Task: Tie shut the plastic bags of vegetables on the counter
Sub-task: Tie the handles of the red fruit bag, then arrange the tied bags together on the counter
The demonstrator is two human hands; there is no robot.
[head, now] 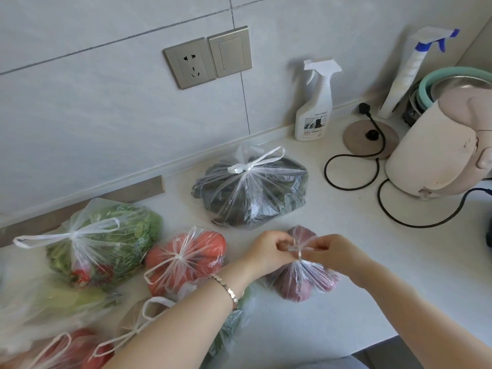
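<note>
On counter, near front edge: clear bag of purplish-red round vegetables (kind not discernible), neck gathered. Handles pinched above the neck by left hand and right hand, fingers of both curled round the strips. Behind, apart: dark-leaf bag, tied. To the left: red-orange bag of round vegetables, tied, just beside leafy-greens bag, tied, something red at its bottom. At lower left: more bags with red contents, partly cut off.
</note>
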